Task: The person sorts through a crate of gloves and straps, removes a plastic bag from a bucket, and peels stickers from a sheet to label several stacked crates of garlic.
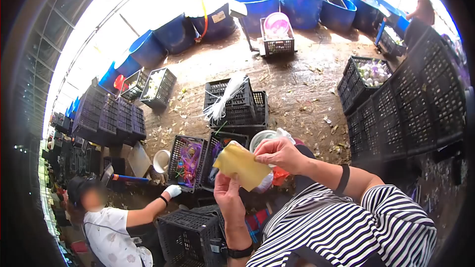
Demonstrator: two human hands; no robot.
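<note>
Black-and-white striped shirt (336, 230) nearest camera; hands just past it. Yellow, roughly rectangular, paper-like sheet (241, 165) is up between the hands. Left hand (230, 201): fingers nearly closed, pinching lower edge. Right hand (283, 155): thumb and fingertips closed on right edge. Current step, my read: sheet being held and handled in the air. Looks thin and bendy, so moving it calls for both pinches kept, light tension, no creasing.

Left of hands: black plastic crate (171, 167) with purple strips (190, 156); co-worker's white-gloved hand (173, 191) at its near side. Beyond hands: black crate stack (215, 89), white stringy bundle (227, 100) on top.
</note>
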